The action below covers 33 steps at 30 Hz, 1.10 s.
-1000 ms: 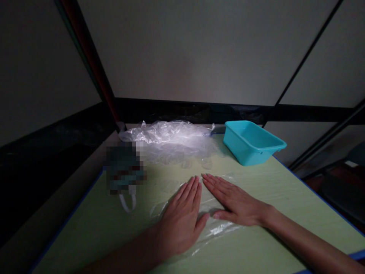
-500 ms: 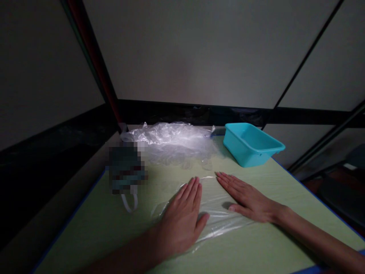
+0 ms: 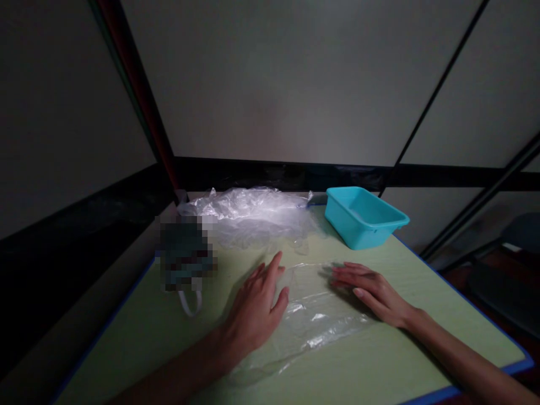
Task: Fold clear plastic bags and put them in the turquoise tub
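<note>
A clear plastic bag (image 3: 318, 323) lies spread on the pale green table (image 3: 405, 360), with shiny creases across its near half. Over its left side is my left hand (image 3: 257, 306), fingers apart and slightly raised, holding nothing. My right hand (image 3: 373, 289) hovers at the bag's right side with its fingers loosely bent and the thumb apart; the fingertips are a little blurred. Whether either hand still touches the plastic, I cannot tell.
Behind the bag, a heap of crumpled clear plastic (image 3: 257, 211) lies along the wall. A turquoise plastic basin (image 3: 358, 225) stands at the back right. On the left sits a pixelated dark item (image 3: 185, 253) with a white strap (image 3: 192, 304). Blue edging borders the table.
Both hands have lifted from lying flat on the bag, and their fingers have loosened. My left hand has shifted left. The bag shows more creases.
</note>
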{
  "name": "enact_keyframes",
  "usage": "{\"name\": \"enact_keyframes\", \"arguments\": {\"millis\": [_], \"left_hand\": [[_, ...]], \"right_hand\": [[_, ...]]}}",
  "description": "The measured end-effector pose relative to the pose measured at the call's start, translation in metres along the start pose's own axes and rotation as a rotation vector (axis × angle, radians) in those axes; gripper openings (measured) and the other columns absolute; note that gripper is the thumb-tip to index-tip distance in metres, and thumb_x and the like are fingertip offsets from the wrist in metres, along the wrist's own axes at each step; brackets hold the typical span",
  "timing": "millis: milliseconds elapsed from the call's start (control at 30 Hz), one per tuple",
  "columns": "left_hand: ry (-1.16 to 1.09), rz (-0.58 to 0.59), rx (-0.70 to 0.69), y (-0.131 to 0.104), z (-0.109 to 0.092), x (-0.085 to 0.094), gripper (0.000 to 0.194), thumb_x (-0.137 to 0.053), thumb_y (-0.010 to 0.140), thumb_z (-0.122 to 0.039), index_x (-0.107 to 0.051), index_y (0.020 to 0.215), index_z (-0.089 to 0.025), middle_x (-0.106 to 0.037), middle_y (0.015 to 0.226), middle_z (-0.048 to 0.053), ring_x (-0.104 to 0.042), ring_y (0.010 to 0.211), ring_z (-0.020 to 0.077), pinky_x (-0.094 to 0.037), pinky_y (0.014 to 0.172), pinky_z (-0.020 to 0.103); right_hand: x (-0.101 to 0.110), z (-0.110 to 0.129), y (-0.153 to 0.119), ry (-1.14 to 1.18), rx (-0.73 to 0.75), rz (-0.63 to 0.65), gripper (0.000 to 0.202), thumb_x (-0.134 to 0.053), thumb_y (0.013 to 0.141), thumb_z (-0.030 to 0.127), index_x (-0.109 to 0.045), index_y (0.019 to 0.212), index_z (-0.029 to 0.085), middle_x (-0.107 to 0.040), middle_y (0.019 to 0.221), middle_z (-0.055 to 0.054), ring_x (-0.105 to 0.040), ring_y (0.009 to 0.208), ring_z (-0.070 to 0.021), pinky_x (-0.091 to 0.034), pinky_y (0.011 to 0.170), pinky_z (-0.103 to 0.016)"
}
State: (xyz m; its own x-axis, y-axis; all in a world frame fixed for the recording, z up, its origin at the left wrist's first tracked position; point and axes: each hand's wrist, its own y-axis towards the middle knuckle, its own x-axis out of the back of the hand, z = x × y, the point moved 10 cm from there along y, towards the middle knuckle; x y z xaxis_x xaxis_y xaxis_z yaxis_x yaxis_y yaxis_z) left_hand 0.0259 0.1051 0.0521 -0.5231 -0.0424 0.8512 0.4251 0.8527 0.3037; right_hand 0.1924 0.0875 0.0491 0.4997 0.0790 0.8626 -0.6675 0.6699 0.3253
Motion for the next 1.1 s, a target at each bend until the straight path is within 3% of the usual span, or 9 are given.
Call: {"name": "enact_keyframes", "arguments": {"millis": [200,433,567,667,767,833,933,1100], "left_hand": [[0.044,0.013,-0.043,0.004,0.002,0.002,0.053,-0.035,0.085,-0.020,-0.015,0.135,-0.015,-0.064,0.106,0.006,-0.054,0.104,0.0194,-0.037,0.095,0.040],[0.093,0.064,-0.071,0.007,0.003,-0.001,0.047,-0.032,0.087,-0.019,-0.022,0.132,-0.017,-0.061,0.112,0.005,-0.051,0.109,0.0161,-0.025,0.104,0.041],[0.159,0.081,-0.095,0.003,-0.007,-0.004,0.042,-0.032,0.086,-0.019,-0.034,0.127,-0.012,-0.051,0.124,0.010,-0.043,0.118,0.0183,-0.024,0.105,0.042],[0.187,0.180,-0.194,-0.013,-0.033,-0.016,0.043,-0.035,0.086,-0.023,-0.037,0.127,-0.011,-0.039,0.134,0.010,-0.032,0.125,0.0192,-0.022,0.106,0.040],[0.156,0.323,-0.298,-0.035,-0.060,-0.031,0.050,-0.037,0.087,-0.032,-0.032,0.132,-0.011,-0.028,0.140,0.009,-0.025,0.128,0.0192,-0.022,0.107,0.035],[0.123,0.415,-0.361,-0.046,-0.073,-0.039,0.053,-0.040,0.086,-0.038,-0.033,0.131,-0.011,-0.025,0.140,0.010,-0.022,0.129,0.0206,-0.022,0.107,0.035],[0.052,0.518,-0.469,-0.055,-0.086,-0.045,0.050,-0.037,0.088,-0.039,-0.035,0.131,-0.013,-0.027,0.140,0.008,-0.021,0.129,0.0207,-0.020,0.107,0.035],[-0.145,0.617,-0.607,-0.058,-0.100,-0.038,0.041,-0.027,0.092,-0.020,-0.029,0.134,-0.022,-0.031,0.138,0.001,-0.025,0.128,0.0149,-0.022,0.107,0.031]], "right_hand": [[-0.002,0.017,0.004,0.065,0.079,0.034,0.029,-0.037,0.088,0.027,-0.058,0.107,0.020,-0.061,0.111,-0.007,-0.052,0.108,-0.0201,-0.033,0.097,-0.045],[-0.023,0.080,0.014,0.188,0.217,0.211,0.039,-0.041,0.086,0.035,-0.050,0.119,0.016,-0.058,0.115,-0.010,-0.047,0.114,-0.0189,-0.027,0.102,-0.042],[-0.025,0.109,0.022,0.194,0.319,0.243,0.044,-0.037,0.087,0.039,-0.052,0.116,0.009,-0.060,0.111,-0.014,-0.047,0.114,-0.0182,-0.027,0.102,-0.037],[-0.004,0.099,0.035,0.209,0.312,0.098,0.038,-0.037,0.088,0.034,-0.054,0.112,0.011,-0.059,0.113,-0.013,-0.048,0.112,-0.0178,-0.029,0.100,-0.037],[0.027,0.062,0.045,0.281,0.190,-0.181,0.032,-0.035,0.090,0.033,-0.059,0.102,0.016,-0.065,0.100,-0.009,-0.055,0.100,-0.0176,-0.037,0.093,-0.037],[0.033,0.034,0.046,0.321,0.076,-0.282,0.030,-0.034,0.091,0.033,-0.059,0.100,0.018,-0.068,0.086,-0.006,-0.058,0.094,-0.0183,-0.041,0.088,-0.037],[0.025,0.013,0.045,0.311,-0.015,-0.279,0.030,-0.035,0.091,0.032,-0.061,0.095,0.018,-0.068,0.086,-0.006,-0.058,0.092,-0.0196,-0.043,0.083,-0.037],[0.002,0.025,0.048,0.248,0.049,-0.079,0.032,-0.033,0.092,0.032,-0.056,0.109,0.020,-0.061,0.110,-0.006,-0.051,0.106,-0.0187,-0.037,0.092,-0.039]]}}
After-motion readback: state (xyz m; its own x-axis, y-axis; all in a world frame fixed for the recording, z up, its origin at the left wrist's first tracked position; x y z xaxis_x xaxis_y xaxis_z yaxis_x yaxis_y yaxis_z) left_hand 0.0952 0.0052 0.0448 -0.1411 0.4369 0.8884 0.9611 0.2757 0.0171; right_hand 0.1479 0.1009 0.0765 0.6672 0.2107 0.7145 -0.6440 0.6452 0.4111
